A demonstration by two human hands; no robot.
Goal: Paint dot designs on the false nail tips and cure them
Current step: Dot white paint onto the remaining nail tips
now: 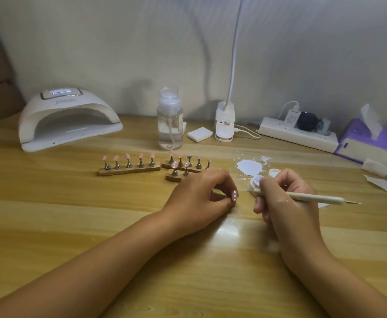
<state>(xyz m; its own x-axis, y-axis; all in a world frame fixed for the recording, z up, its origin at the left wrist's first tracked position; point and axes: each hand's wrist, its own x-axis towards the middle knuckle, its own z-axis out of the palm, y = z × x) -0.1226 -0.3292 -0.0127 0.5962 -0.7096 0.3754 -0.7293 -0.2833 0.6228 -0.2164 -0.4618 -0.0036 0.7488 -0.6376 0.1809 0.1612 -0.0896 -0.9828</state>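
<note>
Mid wooden table (77, 226), left hand (199, 193) pinches a glossy pink, white-dotted nail tip (234, 195); right hand (286, 200) grips a slim pen (318, 198).

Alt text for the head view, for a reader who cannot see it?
The left hand pinches a pink nail tip with white dots while the right hand holds a dotting tool. Behind stand racks of nail tips, a curing lamp and a pump bottle.
</note>
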